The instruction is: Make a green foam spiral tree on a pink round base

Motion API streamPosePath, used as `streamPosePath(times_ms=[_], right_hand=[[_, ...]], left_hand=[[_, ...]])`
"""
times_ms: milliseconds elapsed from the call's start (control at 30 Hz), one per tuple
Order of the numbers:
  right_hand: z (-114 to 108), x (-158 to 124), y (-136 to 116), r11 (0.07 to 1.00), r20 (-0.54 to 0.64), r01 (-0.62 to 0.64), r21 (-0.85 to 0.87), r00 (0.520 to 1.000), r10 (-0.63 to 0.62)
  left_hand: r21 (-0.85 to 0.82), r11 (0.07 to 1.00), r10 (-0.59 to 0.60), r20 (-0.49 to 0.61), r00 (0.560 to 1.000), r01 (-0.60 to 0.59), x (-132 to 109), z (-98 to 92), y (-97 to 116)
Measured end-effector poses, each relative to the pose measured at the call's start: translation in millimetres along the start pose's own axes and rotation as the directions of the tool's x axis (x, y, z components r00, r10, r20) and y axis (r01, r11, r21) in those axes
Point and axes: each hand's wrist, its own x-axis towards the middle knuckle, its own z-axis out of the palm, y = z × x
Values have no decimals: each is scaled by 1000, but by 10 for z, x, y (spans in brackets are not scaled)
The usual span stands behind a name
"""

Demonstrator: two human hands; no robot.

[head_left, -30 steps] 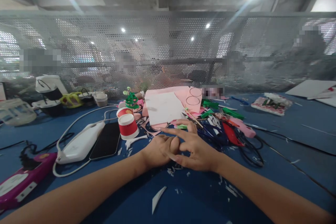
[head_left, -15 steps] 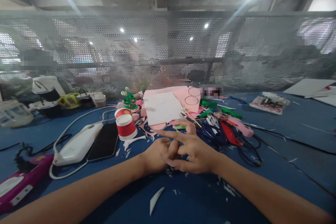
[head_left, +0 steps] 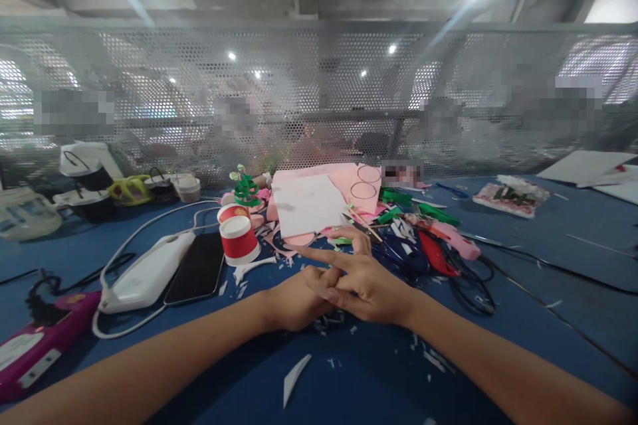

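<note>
Red-banded paper cup (head_left: 239,247) stands at ten o'clock from the hands, a white sheet (head_left: 312,204) lies at twelve, and white scraps (head_left: 321,327), nearest of all, lie at six. The left hand (head_left: 296,299) is curled and touches the right hand (head_left: 376,285), which has one finger stretched forward; I cannot tell whether either grips anything. Swinging the left hand outward could topple the cup; a low sweep could scatter the light scraps.

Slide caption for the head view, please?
Left hand and right hand touch over a blue table strewn with white scraps.
</note>
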Motion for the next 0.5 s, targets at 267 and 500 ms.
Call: streamPosePath(times_ms=[267,500], right_hand=[[26,-21,59,998,24,-57,-14,998,57],[26,-26,48,995,35,-13,-97,999,16]], left_hand=[[-403,905,-130,43,991,136,65,-77,4],[-550,797,-218,120,968,248,78,-87,51]])
